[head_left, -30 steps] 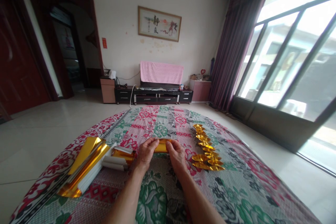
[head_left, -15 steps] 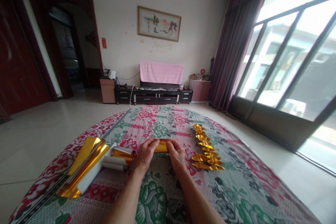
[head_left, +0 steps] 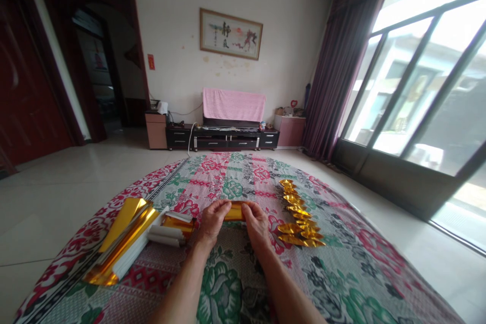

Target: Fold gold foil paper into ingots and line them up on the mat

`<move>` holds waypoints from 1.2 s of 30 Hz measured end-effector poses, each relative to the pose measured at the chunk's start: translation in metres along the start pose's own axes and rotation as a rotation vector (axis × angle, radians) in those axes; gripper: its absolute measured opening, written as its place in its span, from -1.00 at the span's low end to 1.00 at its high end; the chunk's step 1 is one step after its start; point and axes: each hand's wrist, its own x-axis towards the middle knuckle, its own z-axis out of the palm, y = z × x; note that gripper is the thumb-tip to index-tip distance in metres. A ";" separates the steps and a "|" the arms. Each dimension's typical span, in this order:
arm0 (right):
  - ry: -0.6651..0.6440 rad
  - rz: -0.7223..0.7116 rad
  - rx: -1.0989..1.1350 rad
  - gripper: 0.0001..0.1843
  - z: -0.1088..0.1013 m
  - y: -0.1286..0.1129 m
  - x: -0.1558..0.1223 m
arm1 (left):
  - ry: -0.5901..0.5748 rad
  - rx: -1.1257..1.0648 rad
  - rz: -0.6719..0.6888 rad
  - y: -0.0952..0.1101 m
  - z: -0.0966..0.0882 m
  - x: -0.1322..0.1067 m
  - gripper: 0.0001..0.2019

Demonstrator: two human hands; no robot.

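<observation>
Between my two hands stretches a piece of gold foil paper [head_left: 236, 211], held just above the patterned cloth. My left hand [head_left: 213, 218] pinches its left end between thumb and fingers. The right end is pinched the same way by my right hand [head_left: 255, 220]. To the right lies a row of folded gold paper pieces [head_left: 298, 209] with pointed ends, several of them overlapping. On the left rest a stack of gold foil sheets [head_left: 123, 243] with white edges and some rolled gold and white papers [head_left: 169, 233] close to my left wrist.
A floral cloth [head_left: 231, 187] covers the rounded surface before me. Beyond it, a low black TV cabinet [head_left: 228, 142] stands at the wall, with a pink cloth [head_left: 234, 105] draped over the thing on top. A purple curtain [head_left: 330, 71] hangs by the window at right.
Both hands keep their pinch on the gold foil paper in nearly the same place. A little more of its gold surface shows between them now.
</observation>
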 end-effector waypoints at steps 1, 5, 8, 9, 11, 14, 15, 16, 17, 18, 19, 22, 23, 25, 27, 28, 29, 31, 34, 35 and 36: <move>0.002 -0.002 -0.001 -0.72 0.000 -0.001 0.000 | 0.001 -0.002 -0.001 0.001 0.000 0.000 -0.69; 0.007 -0.001 -0.018 -0.70 0.000 -0.003 -0.001 | 0.006 -0.013 0.001 0.002 0.001 -0.002 -0.69; 0.013 0.003 -0.036 -0.69 0.000 -0.004 -0.001 | 0.012 -0.008 0.004 0.002 0.001 -0.002 -0.67; 0.017 0.000 -0.037 -0.68 0.000 -0.004 -0.001 | 0.011 -0.005 0.004 0.002 0.001 -0.002 -0.67; 0.018 -0.004 -0.033 -0.68 0.000 -0.004 -0.001 | 0.007 -0.003 0.004 0.001 0.001 -0.002 -0.67; 0.018 -0.004 -0.022 -0.70 0.001 -0.002 0.000 | 0.007 -0.002 0.003 0.000 0.001 -0.001 -0.69; 0.019 -0.005 -0.016 -0.71 0.001 -0.002 0.000 | 0.010 -0.001 0.002 -0.001 0.001 0.000 -0.69; 0.020 -0.005 -0.011 -0.72 0.001 -0.002 0.000 | 0.014 -0.001 0.000 -0.001 0.001 0.000 -0.69; 0.022 -0.005 -0.009 -0.72 0.001 -0.002 0.000 | 0.016 -0.001 -0.002 -0.001 0.001 0.000 -0.69; 0.024 -0.005 -0.008 -0.73 0.001 -0.002 0.000 | 0.017 -0.002 -0.002 -0.001 0.001 0.000 -0.69; 0.025 -0.005 -0.011 -0.73 0.001 -0.003 0.000 | 0.014 -0.004 -0.004 -0.001 0.001 0.000 -0.69; 0.029 -0.005 -0.029 -0.71 0.001 -0.005 -0.001 | 0.014 -0.013 -0.011 -0.001 0.001 0.000 -0.69; 0.030 -0.007 -0.038 -0.70 0.001 -0.006 -0.001 | 0.015 -0.014 -0.012 -0.001 0.001 0.000 -0.69; 0.033 -0.012 -0.069 -0.68 0.000 -0.008 -0.002 | 0.018 -0.013 -0.009 0.000 0.001 0.000 -0.70; 0.037 -0.015 -0.112 -0.67 -0.002 -0.010 -0.003 | 0.018 -0.009 -0.003 0.000 0.000 0.000 -0.70; 0.038 -0.018 -0.133 -0.67 -0.003 -0.011 -0.003 | 0.019 -0.007 -0.001 0.000 0.000 0.000 -0.71; 0.040 -0.022 -0.151 -0.67 -0.003 -0.012 -0.004 | 0.021 -0.005 -0.001 0.000 0.000 0.000 -0.71; 0.046 -0.034 -0.177 -0.66 -0.004 -0.013 -0.004 | 0.027 0.000 -0.004 0.000 0.000 0.000 -0.71; 0.048 -0.049 -0.188 -0.65 -0.004 -0.012 -0.004 | 0.020 0.001 -0.005 0.001 0.001 -0.001 -0.71; 0.048 -0.051 -0.185 -0.65 -0.003 -0.011 -0.003 | 0.014 0.002 -0.003 0.002 0.001 -0.002 -0.71; 0.046 -0.050 -0.179 -0.65 -0.003 -0.010 -0.003 | 0.009 0.005 -0.002 0.002 0.001 -0.002 -0.70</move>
